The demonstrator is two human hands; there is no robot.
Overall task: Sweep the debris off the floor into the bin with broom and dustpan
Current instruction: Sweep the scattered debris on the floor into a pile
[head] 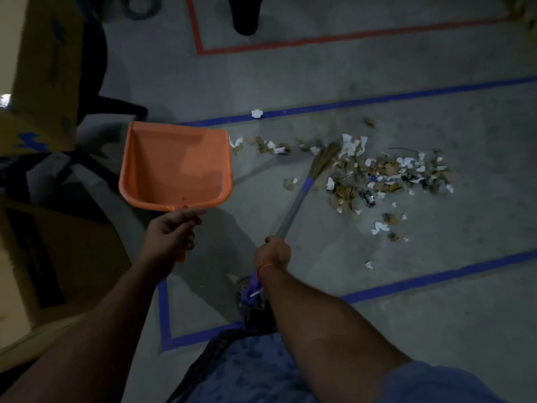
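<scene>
My left hand (171,232) grips the handle of an orange dustpan (177,165), which is held above the floor with its open mouth toward the right and nothing inside. My right hand (273,253) grips the grey shaft of a broom (293,209). Its straw bristles (327,158) touch the left edge of a pile of debris (386,175), torn white paper, brown scraps and dark wrappers. A thin line of scraps (267,145) trails from the pile toward the dustpan's lip. No bin is in view.
Cardboard boxes (43,68) stand at the left, with a black chair base (116,106) behind the dustpan. Blue tape lines (436,276) frame the floor patch; red tape (348,36) marks another farther off. A dark shoe (245,16) is at the top. A stray paper scrap (257,113) lies on the blue line.
</scene>
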